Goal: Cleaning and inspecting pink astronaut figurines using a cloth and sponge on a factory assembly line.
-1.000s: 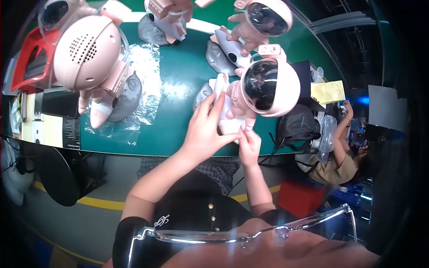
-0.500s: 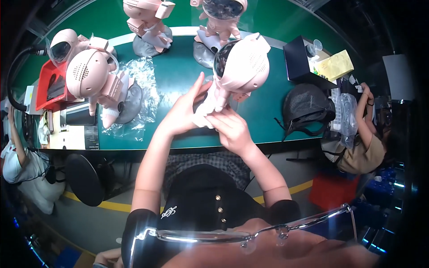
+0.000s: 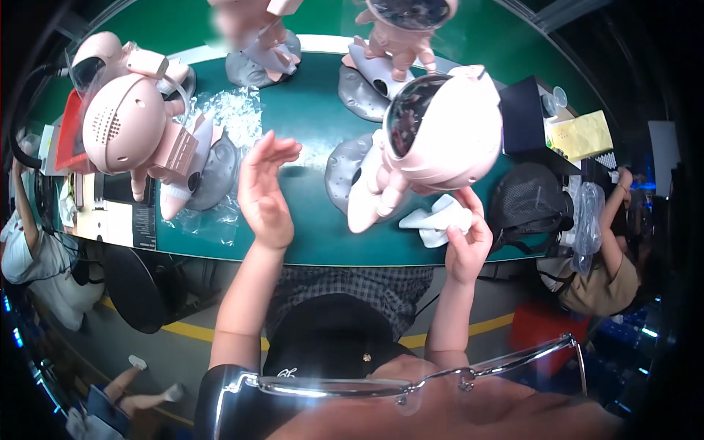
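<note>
Seemingly at a wiping step, the right hand (image 3: 470,248) pinches a crumpled white cloth (image 3: 438,220) beside the dark-visored, pink plastic astronaut figure (image 3: 458,136) on the green desk (image 3: 312,238); the next stroke would likely want the wide, empty left hand (image 3: 265,196) steadying it.

Not legible anywhere with certainty. Stitched in looping white script (image 3: 287,372) across the chest of a black shirt (image 3: 323,330), at left, partly covered along the bottom by the silver rim of a pair of glasses (image 3: 330,391) and too small to spell out. Lined with fine pale marks, on a dark strip (image 3: 147,220) at the left end of the green table (image 3: 308,253), just beside a pale sheet (image 3: 121,226); too tiny to tell as figures or letters. Faintly mottled at right, on the face of a yellow box (image 3: 587,137), too blurred to tell as print or crease.
</note>
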